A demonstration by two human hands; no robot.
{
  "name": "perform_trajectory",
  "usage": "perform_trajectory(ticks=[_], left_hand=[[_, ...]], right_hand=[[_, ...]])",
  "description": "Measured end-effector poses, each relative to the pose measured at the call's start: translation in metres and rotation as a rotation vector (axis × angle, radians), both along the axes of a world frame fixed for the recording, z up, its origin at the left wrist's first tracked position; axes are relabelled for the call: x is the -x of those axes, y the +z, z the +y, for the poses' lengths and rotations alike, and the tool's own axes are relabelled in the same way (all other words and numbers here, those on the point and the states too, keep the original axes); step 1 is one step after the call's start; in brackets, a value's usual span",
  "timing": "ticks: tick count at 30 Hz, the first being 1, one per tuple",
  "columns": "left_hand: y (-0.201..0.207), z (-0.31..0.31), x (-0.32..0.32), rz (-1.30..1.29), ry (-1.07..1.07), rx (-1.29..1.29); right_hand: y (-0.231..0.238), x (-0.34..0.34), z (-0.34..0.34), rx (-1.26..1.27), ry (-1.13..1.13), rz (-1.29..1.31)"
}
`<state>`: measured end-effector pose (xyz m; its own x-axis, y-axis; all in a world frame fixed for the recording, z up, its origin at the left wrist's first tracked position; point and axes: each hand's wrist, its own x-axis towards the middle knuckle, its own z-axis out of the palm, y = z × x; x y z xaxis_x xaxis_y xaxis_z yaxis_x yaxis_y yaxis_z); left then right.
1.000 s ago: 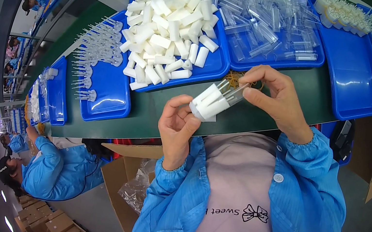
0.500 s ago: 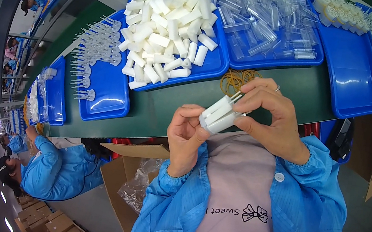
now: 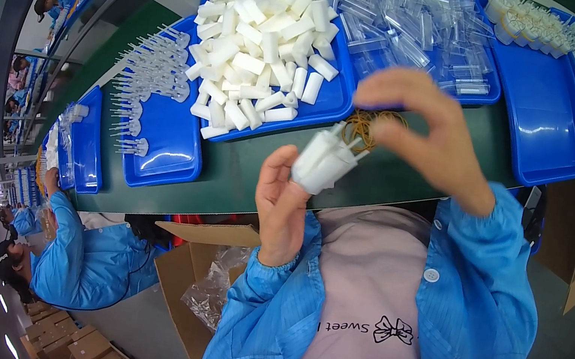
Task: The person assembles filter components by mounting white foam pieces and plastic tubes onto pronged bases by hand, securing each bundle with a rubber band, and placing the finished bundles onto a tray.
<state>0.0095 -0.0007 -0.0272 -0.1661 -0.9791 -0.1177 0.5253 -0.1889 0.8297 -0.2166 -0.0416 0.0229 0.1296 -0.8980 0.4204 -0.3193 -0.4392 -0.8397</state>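
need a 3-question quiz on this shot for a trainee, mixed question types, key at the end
1. Which hand holds the white pronged assembly?

2. True or false, comparing the clear plastic tubes with the heap of white blocks: in the picture, the tubes lie to the left of the blocks.

3. What lies on the green tabletop near the assembly's prongs?
a) scissors
b) a tangle of yellowish-brown bands
c) a roll of tape

Key
1. The left hand; the right hand is open, blurred and holds nothing visible.
2. False: the tubes are to the right.
3. b
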Motion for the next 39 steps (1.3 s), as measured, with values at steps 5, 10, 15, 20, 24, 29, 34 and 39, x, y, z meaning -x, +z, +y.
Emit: perform_trajectory(ticks=[5, 10, 15, 20, 24, 29, 34, 39], left_hand=[[0.007, -0.008, -0.005, 0.125, 0.051, -0.026], [0.007, -0.006, -0.006, 0.091, 0.076, -0.021], [0.006, -0.008, -0.008, 0.090, 0.062, -0.021], [0.006, -0.004, -0.003, -0.192, 0.149, 0.146], [0.004, -0.001, 0.000, -0.456, 0.138, 0.381], [0.006, 0.006, 0.001, -0.576, 0.160, 0.463], [0.011, 0.011, 0.004, -0.731, 0.197, 0.560], [0.015, 0.013, 0.004, -0.869, 0.249, 0.698]], right_hand=[[-0.026, 0.016, -0.073, 0.266, -0.274, 0.458], [-0.056, 0.013, -0.098, 0.288, -0.375, 1.045], [-0.049, 0.014, -0.081, 0.315, -0.358, 0.909], [-0.012, 0.004, -0.048, -0.092, -0.039, 0.028], [0.009, -0.009, -0.017, -0.337, 0.173, -0.617], [0.007, -0.020, -0.002, -0.236, 0.167, -0.400], [0.012, -0.026, 0.005, -0.281, 0.100, -0.316], [0.010, -0.026, 0.005, -0.241, 0.066, -0.270]])
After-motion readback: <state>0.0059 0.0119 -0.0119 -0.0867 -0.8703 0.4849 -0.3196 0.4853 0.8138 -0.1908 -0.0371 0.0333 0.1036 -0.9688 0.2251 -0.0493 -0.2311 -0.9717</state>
